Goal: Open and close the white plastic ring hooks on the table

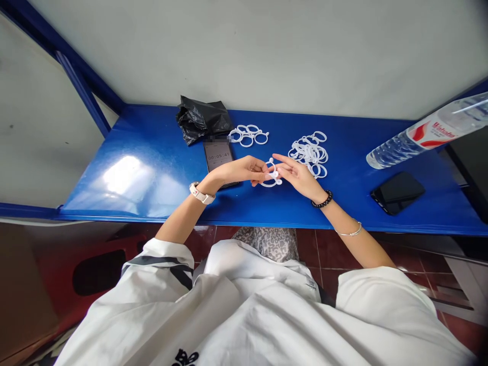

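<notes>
My left hand (247, 170) is closed, its thumb and fingers pinching white plastic curtain rings (275, 174) with small round eyelets; whether this is one ring or two I cannot tell. From the other side my right hand (299, 178) reaches to them, index finger stretched out and thumb apart, the fingertips close to or touching the eyelets. Just beyond the right hand lies a heap of similar white rings (308, 152). A smaller group of white rings (247, 135) lies flat farther back, beyond the left hand.
A phone (217, 153) showing a running timer lies partly under the left forearm. Behind it sits a crumpled black plastic bag (204, 119). To the right are a water bottle (423, 133) and a dark phone (398, 192) on the blue table (175, 152). A wall bounds the back.
</notes>
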`<action>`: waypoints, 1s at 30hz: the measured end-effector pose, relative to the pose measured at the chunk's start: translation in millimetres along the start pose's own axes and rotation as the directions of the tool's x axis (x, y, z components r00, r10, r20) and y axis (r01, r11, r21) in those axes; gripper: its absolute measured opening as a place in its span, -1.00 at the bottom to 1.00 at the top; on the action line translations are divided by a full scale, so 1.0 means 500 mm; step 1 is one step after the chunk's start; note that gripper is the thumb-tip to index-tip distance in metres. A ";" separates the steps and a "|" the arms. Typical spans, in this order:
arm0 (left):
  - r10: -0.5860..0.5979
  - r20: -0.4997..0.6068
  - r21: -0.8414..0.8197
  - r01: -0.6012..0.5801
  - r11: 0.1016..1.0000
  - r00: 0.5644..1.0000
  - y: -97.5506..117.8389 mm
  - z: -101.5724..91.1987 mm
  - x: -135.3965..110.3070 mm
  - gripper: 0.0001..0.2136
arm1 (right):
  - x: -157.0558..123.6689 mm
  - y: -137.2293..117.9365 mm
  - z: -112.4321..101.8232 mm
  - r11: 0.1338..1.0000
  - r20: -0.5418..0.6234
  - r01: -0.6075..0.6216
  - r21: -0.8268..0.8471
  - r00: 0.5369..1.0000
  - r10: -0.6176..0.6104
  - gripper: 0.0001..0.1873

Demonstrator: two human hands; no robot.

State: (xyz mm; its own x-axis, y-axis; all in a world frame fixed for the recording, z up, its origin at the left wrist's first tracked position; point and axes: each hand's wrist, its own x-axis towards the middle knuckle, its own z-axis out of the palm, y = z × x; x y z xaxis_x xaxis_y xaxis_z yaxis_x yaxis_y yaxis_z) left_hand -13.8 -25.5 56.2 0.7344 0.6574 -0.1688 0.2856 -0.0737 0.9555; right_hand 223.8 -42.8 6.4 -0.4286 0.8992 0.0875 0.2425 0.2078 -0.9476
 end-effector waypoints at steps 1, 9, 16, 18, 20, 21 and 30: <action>0.006 -0.022 -0.013 -0.006 1.000 1.000 0.001 -0.001 -0.002 -0.61 | 0.000 -0.003 -0.001 0.999 0.021 -0.013 0.043 1.000 0.013 -0.37; 0.046 -0.034 -0.064 -0.048 0.997 0.998 0.001 -0.003 -0.003 -0.52 | 0.000 -0.032 -0.008 0.996 0.037 0.019 0.091 0.999 -0.023 -0.55; 0.090 0.134 -0.065 -0.082 0.995 0.987 -0.004 0.020 0.011 -0.42 | -0.003 -0.041 -0.001 0.986 0.212 -0.011 0.164 0.977 -0.024 -0.50; 0.134 0.149 -0.088 -0.122 0.989 0.980 -0.003 0.027 0.014 -0.39 | -0.005 -0.039 -0.002 0.974 0.231 0.000 0.225 0.971 -0.054 -0.50; 0.178 0.144 -0.117 -0.161 0.980 0.974 0.000 0.035 0.016 -0.36 | -0.008 -0.037 -0.003 0.958 0.238 0.008 0.286 0.968 -0.079 -0.49; 0.196 0.142 -0.130 -0.178 0.975 0.970 0.001 0.040 0.017 -0.34 | -0.009 -0.035 -0.004 0.950 0.243 0.010 0.312 0.966 -0.090 -0.48; 0.289 0.018 -0.271 -0.273 0.923 0.957 -0.016 0.066 0.020 -0.33 | -0.009 -0.040 -0.006 0.902 0.126 0.105 0.420 0.977 -0.173 -0.34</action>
State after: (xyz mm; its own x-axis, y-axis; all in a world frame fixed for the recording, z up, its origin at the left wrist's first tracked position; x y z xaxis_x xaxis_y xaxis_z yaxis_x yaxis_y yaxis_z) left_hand 11.7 -43.3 38.9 0.7963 0.5948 0.1100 -0.1040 -0.0445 0.9936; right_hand 223.5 -49.9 25.8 -0.5702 0.7940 0.2105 -0.1918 0.1205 -0.9740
